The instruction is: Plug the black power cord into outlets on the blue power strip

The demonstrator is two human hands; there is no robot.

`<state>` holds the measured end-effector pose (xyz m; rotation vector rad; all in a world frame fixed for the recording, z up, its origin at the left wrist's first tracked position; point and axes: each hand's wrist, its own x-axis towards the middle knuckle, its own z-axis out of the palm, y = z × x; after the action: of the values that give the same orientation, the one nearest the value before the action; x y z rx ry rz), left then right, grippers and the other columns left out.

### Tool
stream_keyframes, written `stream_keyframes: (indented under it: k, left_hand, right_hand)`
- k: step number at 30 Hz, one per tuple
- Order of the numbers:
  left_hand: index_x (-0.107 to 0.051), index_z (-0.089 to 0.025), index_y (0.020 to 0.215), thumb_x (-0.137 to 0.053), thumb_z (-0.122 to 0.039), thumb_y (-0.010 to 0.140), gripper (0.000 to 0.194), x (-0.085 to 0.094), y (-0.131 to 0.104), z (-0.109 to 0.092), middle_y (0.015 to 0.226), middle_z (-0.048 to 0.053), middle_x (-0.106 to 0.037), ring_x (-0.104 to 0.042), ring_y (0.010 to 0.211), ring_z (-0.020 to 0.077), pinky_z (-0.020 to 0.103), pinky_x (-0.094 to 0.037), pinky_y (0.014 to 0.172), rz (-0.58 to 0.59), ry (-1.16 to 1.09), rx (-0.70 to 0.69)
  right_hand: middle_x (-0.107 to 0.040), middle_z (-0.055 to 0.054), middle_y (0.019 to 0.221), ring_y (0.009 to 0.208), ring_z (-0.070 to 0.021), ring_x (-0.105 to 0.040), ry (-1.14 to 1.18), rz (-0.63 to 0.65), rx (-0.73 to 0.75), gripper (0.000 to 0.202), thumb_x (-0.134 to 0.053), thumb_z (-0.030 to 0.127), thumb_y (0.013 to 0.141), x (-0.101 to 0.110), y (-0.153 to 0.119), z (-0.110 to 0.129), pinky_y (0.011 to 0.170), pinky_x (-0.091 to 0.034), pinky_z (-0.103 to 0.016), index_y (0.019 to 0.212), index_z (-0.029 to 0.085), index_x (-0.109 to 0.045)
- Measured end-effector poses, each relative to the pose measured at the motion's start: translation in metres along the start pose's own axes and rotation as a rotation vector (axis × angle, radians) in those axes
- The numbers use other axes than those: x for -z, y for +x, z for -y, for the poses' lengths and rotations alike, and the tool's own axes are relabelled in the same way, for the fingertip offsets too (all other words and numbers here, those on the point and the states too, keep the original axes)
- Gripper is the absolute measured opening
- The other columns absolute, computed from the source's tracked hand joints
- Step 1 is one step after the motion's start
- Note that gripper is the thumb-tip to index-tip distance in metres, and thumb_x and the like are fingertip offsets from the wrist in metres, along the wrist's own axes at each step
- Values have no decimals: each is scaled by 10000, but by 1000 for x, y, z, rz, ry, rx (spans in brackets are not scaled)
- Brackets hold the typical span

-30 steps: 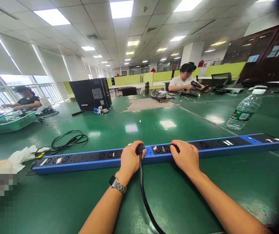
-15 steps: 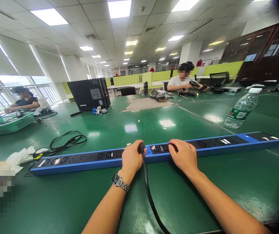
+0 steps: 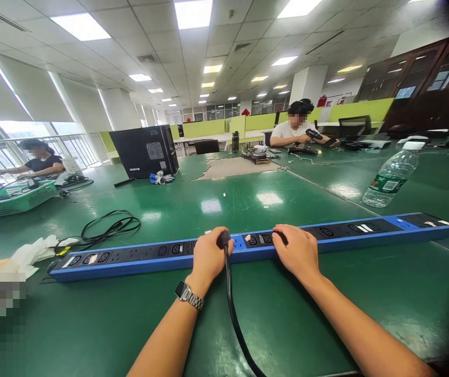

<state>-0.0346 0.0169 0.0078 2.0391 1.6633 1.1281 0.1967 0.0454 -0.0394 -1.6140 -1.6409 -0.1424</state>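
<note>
A long blue power strip point(image 3: 126, 269) with black socket panels lies across the green table in front of me. My left hand point(image 3: 209, 255) is closed around the black plug point(image 3: 225, 240) of a thick power cable point(image 3: 232, 309), right over the strip's middle. Whether the plug's pins sit in a socket is hidden. The cable runs down toward the bottom edge. To the right of it, my right hand point(image 3: 295, 250) is wrapped over the strip, fingers across its far side and thumb on the near top. The fingertips are out of sight behind the strip.
A plastic water bottle point(image 3: 391, 178) stands beyond the strip's right end. Coiled black cable point(image 3: 110, 228) and crumpled white wrapping point(image 3: 37, 256) lie left. Farther back are a black computer case point(image 3: 143, 152), a green basket point(image 3: 31, 196) and two people seated at the table.
My left hand and the plug have shifted slightly left along the strip, the cable swinging with them. My right hand keeps its hold in the same place.
</note>
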Motion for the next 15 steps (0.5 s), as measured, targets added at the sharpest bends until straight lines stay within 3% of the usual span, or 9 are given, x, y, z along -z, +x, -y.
stream_keyframes:
  k: [4, 8, 15]
  left_hand:
    - [-690, -245, 1109, -700, -252, 832, 277, -2, -3, 1, 980, 27, -758, -676, 873, 196, 293, -504, 800, 27, 0, -37]
    - [-677, -255, 1141, -689, -266, 859, 283, -7, -8, 2, 1038, 39, -753, -680, 941, 213, 322, -504, 861, -57, 41, -46]
    - [-655, -233, 1162, -623, -309, 910, 265, -10, -9, 4, 1000, 44, -754, -685, 917, 212, 313, -515, 825, -122, 30, -31]
  right_hand:
    - [-739, -58, 1086, 1103, -233, -618, -3, -6, 4, 294, -431, 347, 883, 0, 0, 0, 985, -338, -424, 954, 224, -688]
    - [-740, -60, 1078, 1091, -232, -623, -9, -15, 17, 290, -433, 346, 884, 0, 0, 0, 977, -346, -425, 948, 222, -687]
    - [-737, -59, 1090, 1109, -234, -620, -12, -8, 13, 289, -430, 345, 887, 0, -1, 1, 988, -344, -429, 951, 222, -683]
